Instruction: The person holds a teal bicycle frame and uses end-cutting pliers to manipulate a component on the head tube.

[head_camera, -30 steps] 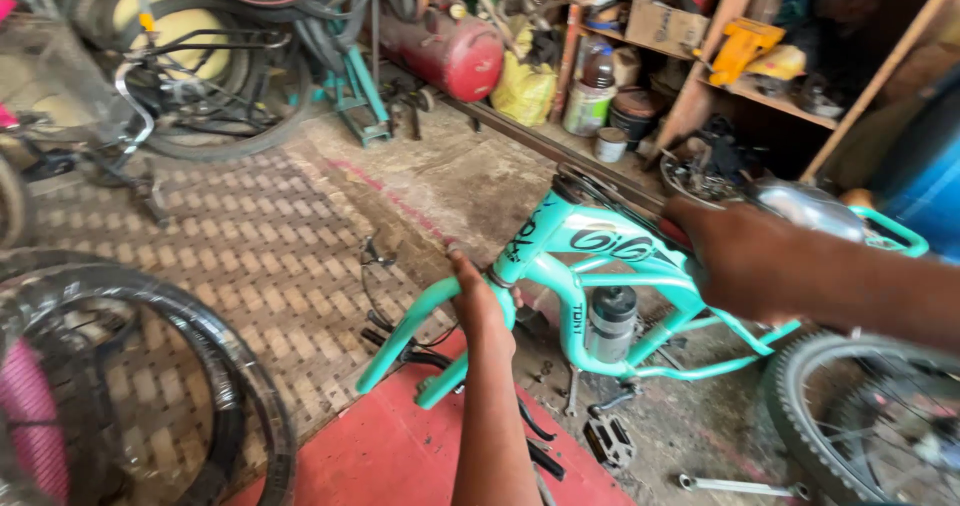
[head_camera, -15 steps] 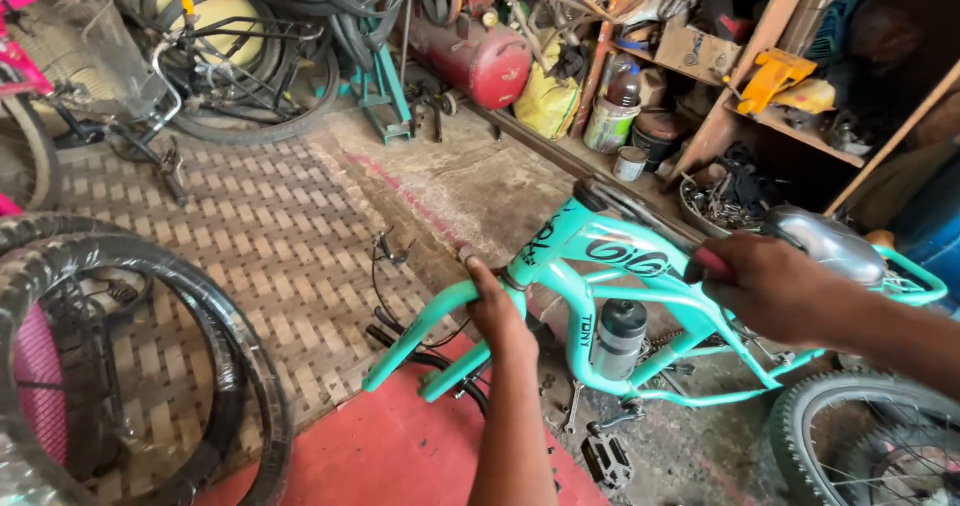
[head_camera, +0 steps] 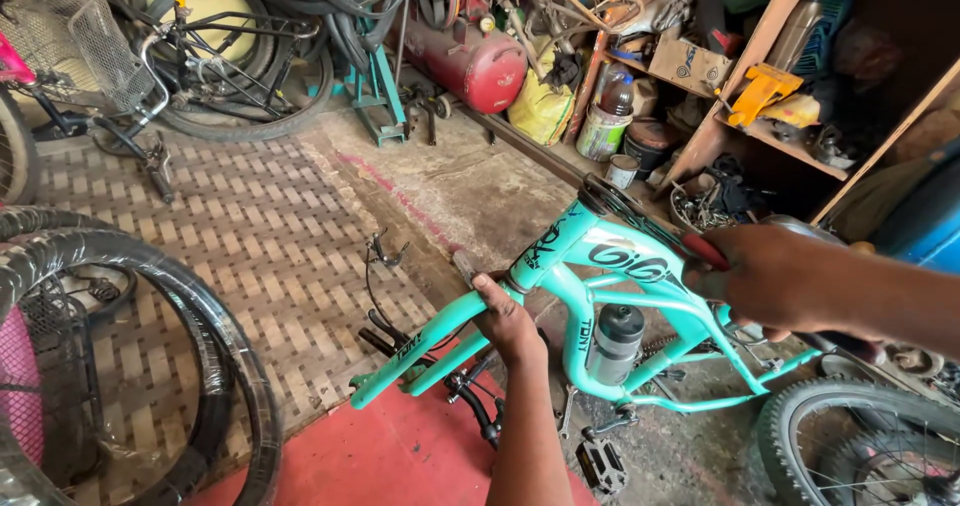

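Steadying the turquoise bike frame (head_camera: 600, 266) on the workshop floor, fork end pointing left.
The left hand (head_camera: 508, 318) is wrapping its fingers around the fork (head_camera: 420, 344) just below the head tube; the right hand (head_camera: 765, 276) is closing over the top tube, arm reaching in level. Judging by this, any next turn needs both grips firm.
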